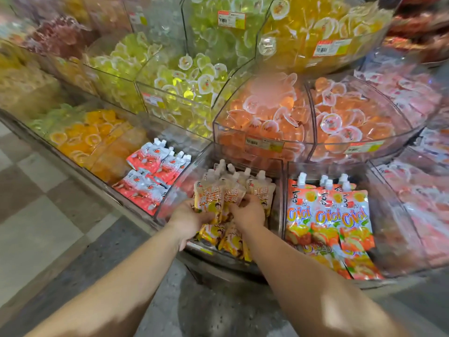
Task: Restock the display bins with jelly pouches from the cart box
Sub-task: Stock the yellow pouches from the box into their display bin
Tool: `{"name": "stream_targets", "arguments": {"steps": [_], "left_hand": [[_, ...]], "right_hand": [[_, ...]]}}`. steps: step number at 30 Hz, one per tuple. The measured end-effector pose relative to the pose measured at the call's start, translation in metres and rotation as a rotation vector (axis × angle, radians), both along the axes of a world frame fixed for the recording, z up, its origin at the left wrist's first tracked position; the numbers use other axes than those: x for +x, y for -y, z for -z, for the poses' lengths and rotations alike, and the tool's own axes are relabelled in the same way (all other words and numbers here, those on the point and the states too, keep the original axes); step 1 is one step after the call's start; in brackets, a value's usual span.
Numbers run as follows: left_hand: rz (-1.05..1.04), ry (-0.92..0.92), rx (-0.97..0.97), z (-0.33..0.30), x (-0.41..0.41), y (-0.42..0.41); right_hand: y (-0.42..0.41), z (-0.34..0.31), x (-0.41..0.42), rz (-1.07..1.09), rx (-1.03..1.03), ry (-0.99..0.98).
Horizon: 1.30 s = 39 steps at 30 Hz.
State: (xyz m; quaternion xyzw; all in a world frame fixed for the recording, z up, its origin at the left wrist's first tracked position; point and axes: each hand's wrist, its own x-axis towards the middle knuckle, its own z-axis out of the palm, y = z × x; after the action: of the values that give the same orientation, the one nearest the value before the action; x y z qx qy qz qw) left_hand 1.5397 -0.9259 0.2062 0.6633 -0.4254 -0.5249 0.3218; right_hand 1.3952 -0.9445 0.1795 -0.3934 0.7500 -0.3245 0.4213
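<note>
Forearms fill the bottom of my view, both reaching into the middle clear bin [279, 190] on the lowest tier. My left hand [188, 218] has its fingers curled under a bunch of yellow-and-white spouted jelly pouches [211, 195], holding them upright with the caps pointing away from me. My right hand [247, 210] is just beside it, fingers bent onto the lower edge of the next pouches, nudging them into the row; I can't tell exactly how the fingertips lie, they're tucked among the packs. More of the same pouches lie flat beneath my wrists at the front of the bin. To the right, the orange Cici pouches [328, 215] sit in their own bin, and to the left the red-and-white pouches [155, 171] lie in theirs. Above, the tubs of orange jelly cups [269, 113] and yellow-green jelly cups [189, 79] look well filled. The cart box isn't in view. I'd say I'm mid-placement: this handful is being stood up in the bin. The next move calls for letting go cleanly so the row doesn't topple, then going back for more.
</note>
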Motion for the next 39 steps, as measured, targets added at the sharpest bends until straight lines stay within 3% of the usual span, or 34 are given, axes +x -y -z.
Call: {"name": "stream_targets", "arguments": {"steps": [3, 6, 10, 12, 16, 21, 25, 29, 34, 39], "left_hand": [[0.038, -0.015, -0.006, 0.000, -0.018, 0.006], [0.149, -0.039, -0.059, 0.004, -0.035, 0.008], [0.302, 0.105, -0.086, 0.013, -0.038, 0.014], [0.394, 0.224, -0.135, 0.018, -0.030, 0.018], [0.666, 0.821, -0.401, 0.027, -0.005, 0.033], [0.826, 0.924, -0.344, 0.034, 0.005, 0.047], [0.879, 1.026, -0.478, 0.038, 0.005, 0.049], [0.865, 1.000, -0.422, 0.048, 0.000, 0.047], [0.848, 0.705, -0.396, 0.050, 0.004, 0.049], [0.813, 0.628, -0.434, 0.045, 0.005, 0.043]], "right_hand": [[-0.012, -0.004, -0.012, 0.065, -0.037, 0.190], [-0.030, 0.000, -0.023, -0.125, -0.028, 0.423], [-0.032, 0.008, -0.026, -0.157, -0.125, 0.494], [-0.029, 0.007, -0.023, -0.066, -0.150, 0.378], [-0.023, 0.010, -0.022, 0.100, -0.050, -0.001], [-0.018, 0.016, -0.013, 0.128, 0.100, -0.232], [-0.016, 0.014, -0.006, 0.108, 0.207, -0.277], [-0.012, -0.001, -0.005, -0.014, 0.307, -0.384], [-0.013, 0.003, 0.000, -0.016, 0.390, -0.394], [-0.021, 0.004, 0.005, 0.109, 0.278, -0.322]]}}
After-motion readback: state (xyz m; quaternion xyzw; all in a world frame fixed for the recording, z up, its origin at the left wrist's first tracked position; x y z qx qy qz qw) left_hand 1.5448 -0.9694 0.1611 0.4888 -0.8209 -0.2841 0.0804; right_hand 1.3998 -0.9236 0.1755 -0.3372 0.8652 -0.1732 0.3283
